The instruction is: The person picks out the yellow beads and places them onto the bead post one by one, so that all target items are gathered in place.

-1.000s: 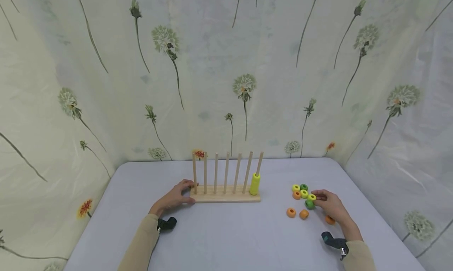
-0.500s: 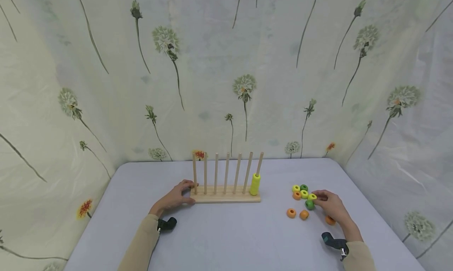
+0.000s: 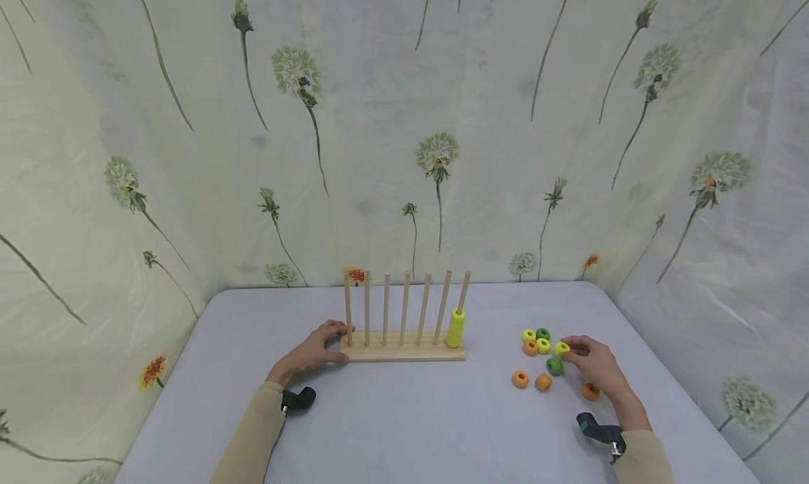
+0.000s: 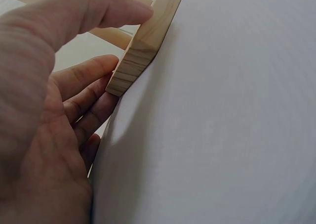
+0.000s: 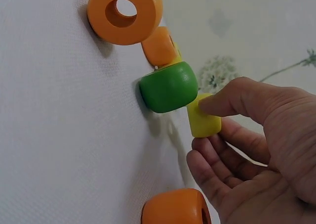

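Note:
My left hand [image 3: 312,350] grips the left end of a wooden peg rack [image 3: 404,355]. In the left wrist view its thumb lies on one long side of the base [image 4: 143,41] and its fingers touch the other side. Several upright pegs stand in the rack, and yellow beads [image 3: 455,329] are stacked on the rightmost one. Over at the right, my right hand [image 3: 593,363] pinches a yellow bead [image 5: 205,117] between thumb and fingers. A green bead [image 5: 169,88] sits close beside that bead.
Loose beads lie around the right hand: yellow ones [image 3: 543,345], another green bead [image 3: 542,334] and several orange beads [image 3: 520,379]. The white-covered table [image 3: 404,428] ends at a flower-patterned curtain [image 3: 379,154] behind the rack.
My right hand has shifted slightly right and away from me, bringing the pinched yellow bead apart from the other yellow bead. The left hand and the rack have stayed in place.

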`<state>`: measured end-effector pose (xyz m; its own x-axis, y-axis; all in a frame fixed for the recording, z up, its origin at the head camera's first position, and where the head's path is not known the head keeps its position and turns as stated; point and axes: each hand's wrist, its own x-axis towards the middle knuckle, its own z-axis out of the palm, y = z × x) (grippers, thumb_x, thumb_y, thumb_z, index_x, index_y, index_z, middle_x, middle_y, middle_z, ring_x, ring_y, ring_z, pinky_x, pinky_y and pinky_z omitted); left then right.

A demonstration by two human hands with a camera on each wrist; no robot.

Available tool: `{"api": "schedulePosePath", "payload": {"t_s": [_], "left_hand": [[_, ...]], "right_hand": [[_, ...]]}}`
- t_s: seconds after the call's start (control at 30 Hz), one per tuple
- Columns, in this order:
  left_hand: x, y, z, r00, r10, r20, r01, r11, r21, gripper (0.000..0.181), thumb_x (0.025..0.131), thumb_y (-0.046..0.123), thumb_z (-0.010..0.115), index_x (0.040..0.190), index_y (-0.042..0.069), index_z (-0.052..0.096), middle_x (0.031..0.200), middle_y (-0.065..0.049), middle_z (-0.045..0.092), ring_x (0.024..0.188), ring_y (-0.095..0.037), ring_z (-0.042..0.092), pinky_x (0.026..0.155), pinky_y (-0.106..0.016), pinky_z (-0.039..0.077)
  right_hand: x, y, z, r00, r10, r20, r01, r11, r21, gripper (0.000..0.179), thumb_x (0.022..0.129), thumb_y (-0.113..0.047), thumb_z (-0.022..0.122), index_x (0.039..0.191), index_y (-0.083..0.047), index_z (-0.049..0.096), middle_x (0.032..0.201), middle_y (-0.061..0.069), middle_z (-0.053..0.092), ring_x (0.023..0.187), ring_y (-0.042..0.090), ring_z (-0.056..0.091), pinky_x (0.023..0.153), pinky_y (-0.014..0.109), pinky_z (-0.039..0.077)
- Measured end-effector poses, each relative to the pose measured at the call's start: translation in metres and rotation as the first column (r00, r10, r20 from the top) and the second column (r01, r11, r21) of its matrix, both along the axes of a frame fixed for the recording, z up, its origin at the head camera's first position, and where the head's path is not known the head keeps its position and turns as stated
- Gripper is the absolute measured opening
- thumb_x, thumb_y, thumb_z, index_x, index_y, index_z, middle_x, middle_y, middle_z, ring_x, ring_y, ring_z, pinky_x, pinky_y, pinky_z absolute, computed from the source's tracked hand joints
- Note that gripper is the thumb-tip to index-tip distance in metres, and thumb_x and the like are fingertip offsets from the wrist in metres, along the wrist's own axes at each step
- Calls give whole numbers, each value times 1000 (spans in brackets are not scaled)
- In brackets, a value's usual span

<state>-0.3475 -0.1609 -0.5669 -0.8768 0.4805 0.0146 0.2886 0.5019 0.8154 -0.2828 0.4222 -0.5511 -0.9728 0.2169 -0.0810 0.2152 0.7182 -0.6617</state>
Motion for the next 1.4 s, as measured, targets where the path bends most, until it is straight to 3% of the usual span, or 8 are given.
{"api": "schedulePosePath", "payload": {"t_s": [0.57, 0.93, 1.07, 1.13, 1.3, 1.4], "left_hand": [[-1, 1, 0, 1000, 10, 6, -10, 1000, -11, 67, 76, 30, 79, 137, 16, 54, 143, -10, 42, 139, -36, 31, 111, -62, 24], [0, 1, 2, 1000, 7, 2, -7, 1000, -12, 66, 77, 30, 78, 137, 16, 54, 144, -11, 41, 139, -37, 30, 111, -63, 23], [0, 0, 2, 1000, 1, 2, -1, 1000, -1, 66, 77, 29, 79, 137, 16, 54, 143, -11, 42, 139, -36, 31, 111, -62, 23], [0, 0, 2, 1000, -2, 6, 2, 1000, 3, 66, 77, 29, 79, 136, 16, 54, 143, -11, 42, 139, -36, 31, 111, -62, 23], [1, -1, 1, 1000, -5, 13, 5, 1000, 5, 66, 76, 29, 78, 136, 17, 55, 142, -10, 42, 138, -36, 31, 110, -63, 23], [1, -1, 1, 1000, -6, 9, 6, 1000, 3, 66, 77, 29, 78, 137, 16, 54, 141, -10, 42, 137, -36, 32, 110, -63, 23]], "right_hand": [[-2, -5, 9, 1000, 12, -17, -12, 1000, -27, 52, 91, -27, 61, 132, 3, 49, 126, 28, 54, 113, 42, 53, 91, 51, 48], [1, -18, 24, 997, 32, -64, -35, 999, -40, 50, 93, -28, 60, 133, 1, 49, 128, 27, 53, 117, 42, 51, 91, 50, 48], [-4, -17, 20, 994, 40, -103, -40, 999, 8, 49, 94, -34, 60, 130, -3, 51, 124, 22, 56, 113, 37, 54, 73, 38, 53], [-4, -19, 21, 992, 51, -115, -50, 999, 13, 51, 93, -37, 61, 130, -2, 51, 124, 22, 56, 112, 37, 54, 72, 38, 53], [7, -36, 38, 990, 36, -138, -41, 998, -38, 49, 92, -30, 62, 130, 0, 51, 124, 24, 55, 112, 39, 52, 90, 51, 49], [10, -44, 45, 985, 37, -166, -42, 999, -26, 45, 92, -26, 61, 129, -1, 53, 123, 23, 56, 112, 37, 53, 91, 52, 48]]}}
